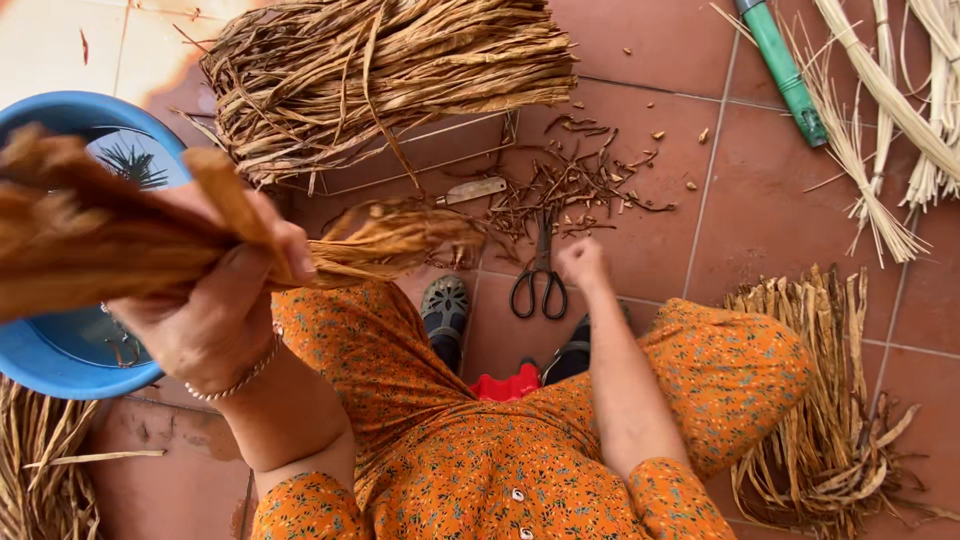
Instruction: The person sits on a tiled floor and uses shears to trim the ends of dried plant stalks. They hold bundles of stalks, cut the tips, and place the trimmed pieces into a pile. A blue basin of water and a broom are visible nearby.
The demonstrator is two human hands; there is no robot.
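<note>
A terracotta tile floor (760, 180) carries a big heap of dry, brown, ribbon-like leaf strips (390, 75), fibrous and curled. A round blue plastic basin (40, 360) sits at the left. The left hand (215, 300) is clenched around a bundle of these strips (100, 230), raised close to the camera and blurred. The right hand (580, 262) seems loosely closed low by black-handled scissors (540, 285), though whether it grips anything is unclear. Small brown offcuts (580, 185) lie scattered nearby.
</note>
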